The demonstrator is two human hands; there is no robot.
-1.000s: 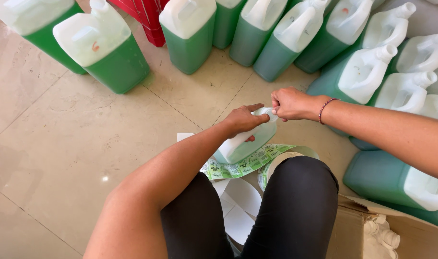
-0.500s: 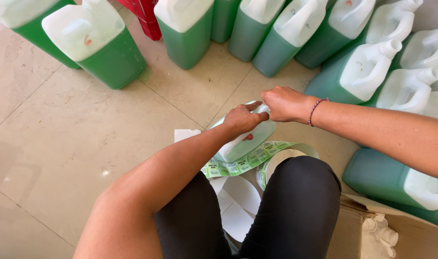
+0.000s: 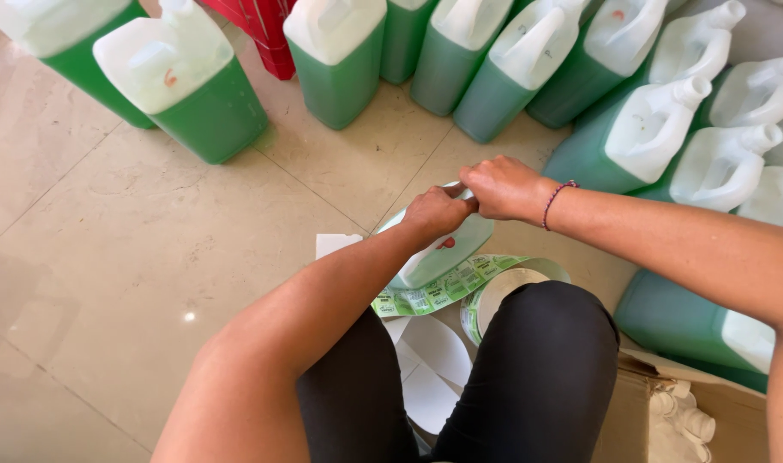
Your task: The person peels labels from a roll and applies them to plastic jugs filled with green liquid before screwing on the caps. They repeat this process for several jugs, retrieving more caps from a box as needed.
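At twelve o'clock from my knee, my left hand (image 3: 438, 212) and right hand (image 3: 500, 186) pinched the jug (image 3: 443, 249) top, capping apparently underway, firm twisting likely needed.

Both bare arms reach forward from the near edge and meet at the middle of the view. The left hand (image 3: 440, 212) is curled, knuckles up, fingers pinched together. The right hand (image 3: 500, 186), with a thin beaded bracelet at its wrist, is bent inward, its fingertips touching the left hand's. A black-clad knee rises between the forearms.
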